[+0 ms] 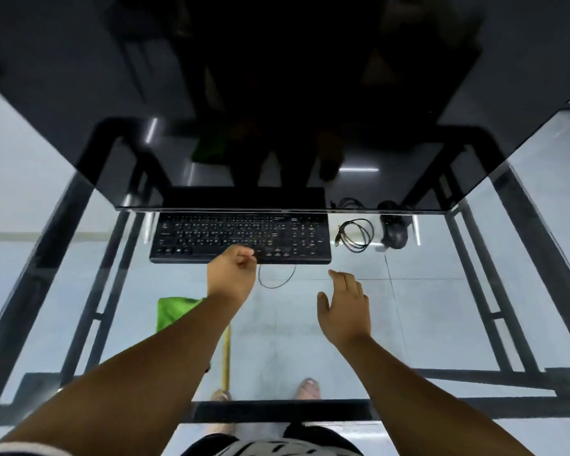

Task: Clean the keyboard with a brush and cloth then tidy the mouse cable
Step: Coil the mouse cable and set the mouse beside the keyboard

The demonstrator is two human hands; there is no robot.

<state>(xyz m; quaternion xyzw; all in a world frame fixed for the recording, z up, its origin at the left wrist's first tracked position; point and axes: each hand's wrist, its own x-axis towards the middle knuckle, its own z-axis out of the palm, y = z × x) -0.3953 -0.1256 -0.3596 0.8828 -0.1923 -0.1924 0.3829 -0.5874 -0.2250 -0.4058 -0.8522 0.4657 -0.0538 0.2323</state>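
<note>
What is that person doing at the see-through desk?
A person stands at a glass table with a black keyboard on it. Their left hand pinches the thin keyboard cable near the keyboard's front edge; the right hand hovers open and empty. A green cloth and yellow-handled brush lie untouched. The mouse and its coiled cable sit to the right.

Office workstation: glass desk [408, 307], monitor [277, 93], keyboard [241, 236].

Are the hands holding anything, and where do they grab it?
The left hand pinches the thin cable at the keyboard's front edge. The right hand holds nothing.
</note>
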